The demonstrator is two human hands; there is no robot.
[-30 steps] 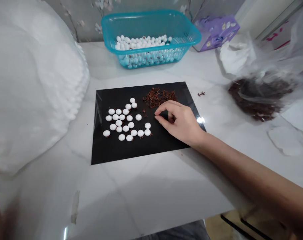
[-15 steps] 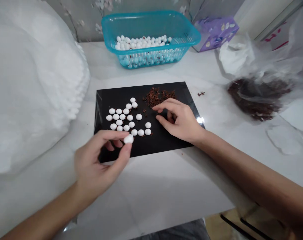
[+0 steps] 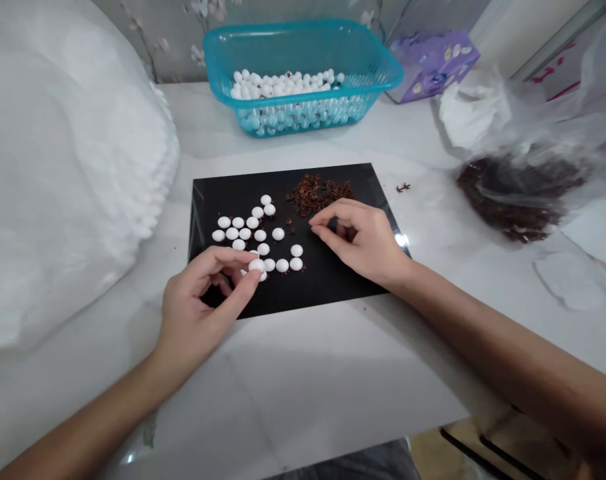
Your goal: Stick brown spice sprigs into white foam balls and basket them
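A small white ball (image 3: 257, 267) is pinched between the thumb and forefinger of my left hand (image 3: 203, 293), over the near left part of a black board (image 3: 353, 180). Several white balls like it lie loosely grouped on the board, among them a ball (image 3: 278, 234) a little apart; some sit on small brown pieces. My right hand (image 3: 363, 240) hovers over the board's right half, thumb and forefinger pressed together. Anything between those fingertips is too small to make out. Just beyond them is a heap of small brown star-shaped pieces (image 3: 313, 193).
Behind the board stands a turquoise basket (image 3: 303, 30) holding many white balls. A purple tissue box (image 3: 427, 67) is beside it. At right lies a clear plastic bag (image 3: 523, 193) of brown pieces. A large white bundle (image 3: 67, 167) takes up the left side.
My left hand has moved slightly up and to the right with the white ball. The right thumb and forefinger, apart before, have closed together.
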